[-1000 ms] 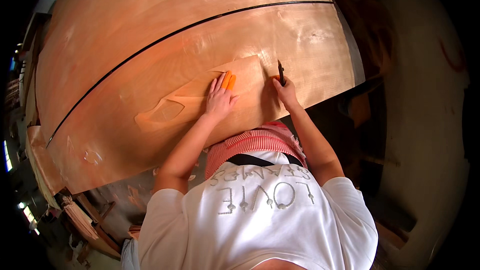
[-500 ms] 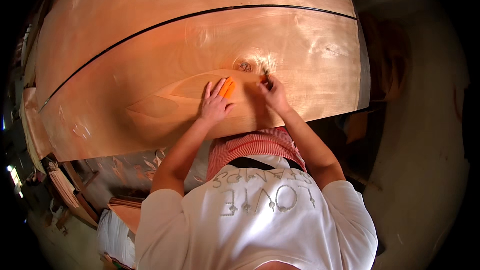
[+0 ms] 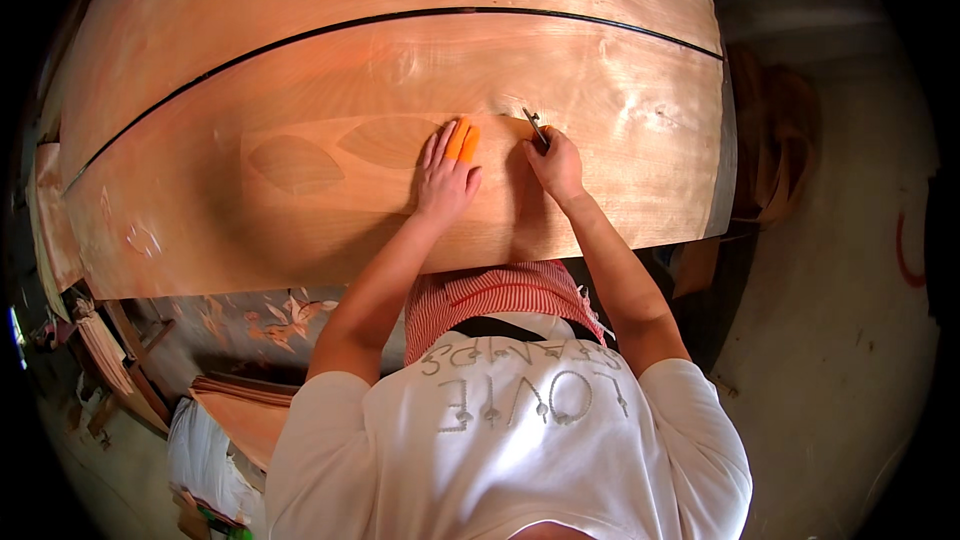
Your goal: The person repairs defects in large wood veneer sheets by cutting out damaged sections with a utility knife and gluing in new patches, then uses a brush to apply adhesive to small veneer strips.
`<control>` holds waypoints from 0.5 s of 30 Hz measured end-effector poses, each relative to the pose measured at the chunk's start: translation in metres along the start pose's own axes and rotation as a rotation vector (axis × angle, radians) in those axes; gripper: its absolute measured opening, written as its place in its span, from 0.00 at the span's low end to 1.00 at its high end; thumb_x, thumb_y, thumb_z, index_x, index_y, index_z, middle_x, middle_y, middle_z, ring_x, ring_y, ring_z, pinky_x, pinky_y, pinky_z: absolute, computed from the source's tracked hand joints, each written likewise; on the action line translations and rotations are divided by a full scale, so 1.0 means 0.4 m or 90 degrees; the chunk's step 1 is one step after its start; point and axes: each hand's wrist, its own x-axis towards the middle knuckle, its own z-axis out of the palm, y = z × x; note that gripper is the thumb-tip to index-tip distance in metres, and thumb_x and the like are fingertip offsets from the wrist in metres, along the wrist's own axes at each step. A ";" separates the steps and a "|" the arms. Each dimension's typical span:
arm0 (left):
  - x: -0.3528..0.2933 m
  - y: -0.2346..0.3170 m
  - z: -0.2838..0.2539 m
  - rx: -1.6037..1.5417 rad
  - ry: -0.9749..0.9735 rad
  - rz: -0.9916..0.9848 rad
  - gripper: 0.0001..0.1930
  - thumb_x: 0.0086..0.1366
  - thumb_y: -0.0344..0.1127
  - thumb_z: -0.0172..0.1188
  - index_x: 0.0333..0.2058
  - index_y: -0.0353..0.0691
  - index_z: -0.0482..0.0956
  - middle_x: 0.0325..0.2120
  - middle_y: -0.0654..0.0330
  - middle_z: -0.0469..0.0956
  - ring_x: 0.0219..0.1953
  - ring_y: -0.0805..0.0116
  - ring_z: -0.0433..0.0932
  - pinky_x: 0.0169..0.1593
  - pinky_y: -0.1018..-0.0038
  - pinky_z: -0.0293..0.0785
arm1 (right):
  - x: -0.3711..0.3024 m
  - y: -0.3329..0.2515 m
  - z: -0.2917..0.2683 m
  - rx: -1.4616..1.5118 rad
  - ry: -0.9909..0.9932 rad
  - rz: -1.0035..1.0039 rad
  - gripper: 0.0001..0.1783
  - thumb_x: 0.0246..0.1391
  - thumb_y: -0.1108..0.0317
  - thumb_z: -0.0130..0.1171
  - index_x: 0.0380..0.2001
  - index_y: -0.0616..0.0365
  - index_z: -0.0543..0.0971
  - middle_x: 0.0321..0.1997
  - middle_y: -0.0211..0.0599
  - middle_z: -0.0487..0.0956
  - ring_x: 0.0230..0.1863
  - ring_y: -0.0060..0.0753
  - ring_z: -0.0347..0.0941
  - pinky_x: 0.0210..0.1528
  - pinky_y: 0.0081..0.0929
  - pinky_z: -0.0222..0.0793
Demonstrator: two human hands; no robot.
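My left hand (image 3: 449, 178) lies flat on a thin loose piece of wood veneer (image 3: 385, 180), with orange covers (image 3: 461, 140) on two fingers. Two leaf-shaped outlines, one of them a pointed oval (image 3: 294, 168), show in this piece to the left of the hand. To its right, my right hand (image 3: 556, 166) is closed around a slim dark knife (image 3: 537, 126), whose tip points up and left near the piece's far edge. Underneath spreads a large veneer sheet (image 3: 640, 155) with shiny, wavy grain.
A long black strip (image 3: 390, 20) curves across the sheet beyond my hands. Stacked veneer (image 3: 240, 410) and a white plastic bag (image 3: 205, 460) sit low on the left. Wood scraps (image 3: 285, 320) lie below the table edge. Curled brown sheets (image 3: 775, 140) stand at the right.
The loose veneer piece has moved away from me and turned straighter, and the knot seen before is now covered. Both hands have shifted, the left one slightly rightward; the knife shows more clearly.
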 end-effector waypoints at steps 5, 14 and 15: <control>0.028 -0.006 0.001 0.085 -0.032 -0.044 0.31 0.56 0.43 0.53 0.57 0.40 0.58 0.59 0.55 0.55 0.61 0.60 0.53 0.62 0.58 0.45 | 0.007 0.006 0.003 -0.037 0.023 -0.017 0.15 0.45 0.59 0.59 0.29 0.58 0.72 0.28 0.44 0.75 0.31 0.46 0.73 0.33 0.38 0.67; 0.040 -0.042 -0.002 0.093 0.048 -0.152 0.29 0.59 0.42 0.49 0.58 0.40 0.57 0.60 0.55 0.54 0.63 0.62 0.50 0.62 0.58 0.41 | -0.079 0.013 0.007 0.030 -0.150 -0.132 0.15 0.55 0.65 0.48 0.42 0.61 0.67 0.29 0.54 0.74 0.32 0.56 0.71 0.34 0.43 0.66; 0.045 -0.044 -0.003 0.098 0.043 -0.154 0.29 0.59 0.42 0.49 0.58 0.40 0.57 0.60 0.55 0.54 0.63 0.62 0.49 0.62 0.58 0.41 | -0.084 0.026 0.014 0.039 -0.143 -0.166 0.16 0.55 0.64 0.48 0.43 0.62 0.66 0.29 0.54 0.74 0.32 0.57 0.70 0.34 0.43 0.65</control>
